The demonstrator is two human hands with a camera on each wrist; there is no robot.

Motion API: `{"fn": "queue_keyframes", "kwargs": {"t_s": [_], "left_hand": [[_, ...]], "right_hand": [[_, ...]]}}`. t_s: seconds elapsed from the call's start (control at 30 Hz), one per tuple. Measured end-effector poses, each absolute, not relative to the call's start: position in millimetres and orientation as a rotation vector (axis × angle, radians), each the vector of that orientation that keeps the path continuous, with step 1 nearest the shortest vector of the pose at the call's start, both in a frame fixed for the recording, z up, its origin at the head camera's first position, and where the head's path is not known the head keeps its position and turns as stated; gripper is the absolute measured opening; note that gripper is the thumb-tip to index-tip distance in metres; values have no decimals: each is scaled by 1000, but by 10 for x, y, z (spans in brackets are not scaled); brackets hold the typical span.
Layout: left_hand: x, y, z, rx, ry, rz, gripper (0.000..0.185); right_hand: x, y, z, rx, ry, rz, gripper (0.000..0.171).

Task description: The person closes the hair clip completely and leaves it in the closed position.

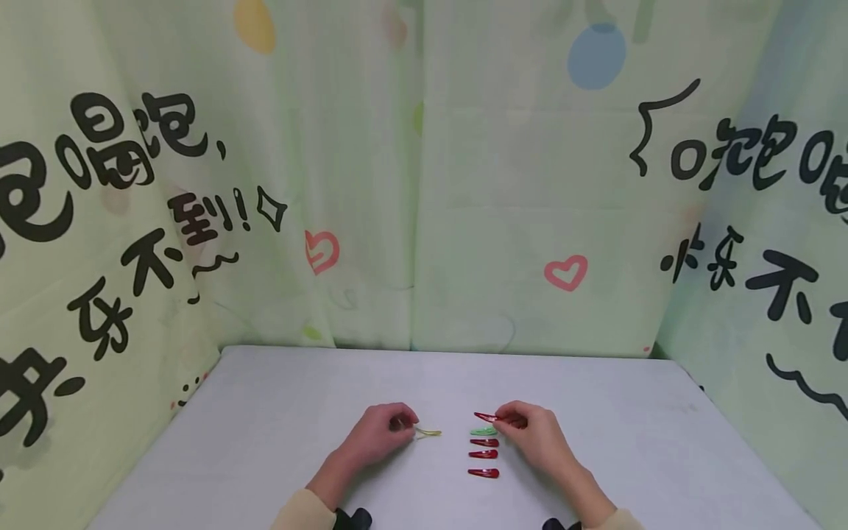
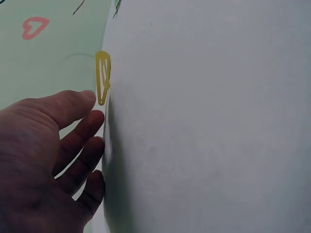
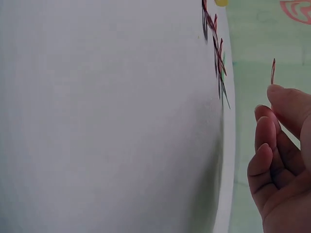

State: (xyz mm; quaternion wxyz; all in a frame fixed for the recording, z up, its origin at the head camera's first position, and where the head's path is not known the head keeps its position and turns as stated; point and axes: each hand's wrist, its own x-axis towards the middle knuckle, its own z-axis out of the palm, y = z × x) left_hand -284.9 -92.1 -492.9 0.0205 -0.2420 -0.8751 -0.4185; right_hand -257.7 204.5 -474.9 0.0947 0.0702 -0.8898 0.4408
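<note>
My left hand (image 1: 386,429) pinches the narrow end of a yellow snap hair clip (image 2: 102,77) between thumb and forefinger. The clip points right, with its flat face showing in the left wrist view. My right hand (image 1: 533,430) pinches a dark red snap hair clip (image 3: 273,72) by one end, the rest sticking out past the thumb. Below that clip, in the head view, a green hair clip (image 1: 483,431) lies at the top of a column. Three red hair clips (image 1: 484,442) lie under it, roughly parallel, left of my right hand.
A white table (image 1: 265,412) spreads beneath both hands. Pale green curtains (image 1: 371,221) with dark lettering and pink hearts hang behind it and on both sides. Black straps (image 1: 353,519) circle the wrists by the beige cuffs.
</note>
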Motion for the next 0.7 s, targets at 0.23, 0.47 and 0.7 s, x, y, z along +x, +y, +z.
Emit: {"fn": "queue_keyframes", "kwargs": {"t_s": [0.23, 0.47, 0.7], "left_hand": [[-2922, -867, -4938, -823, -2780, -1217, 13], [-2938, -799, -4929, -805, -2838, -1145, 10], [-2930, -852, -4894, -752, -2833, -1148, 10]], "right_hand": [[-2764, 2118, -4813, 235, -2726, 1246, 10], [-2860, 2144, -4863, 220, -2811, 1187, 8], [-2915, 2073, -4827, 215, -2837, 1191, 6]]}}
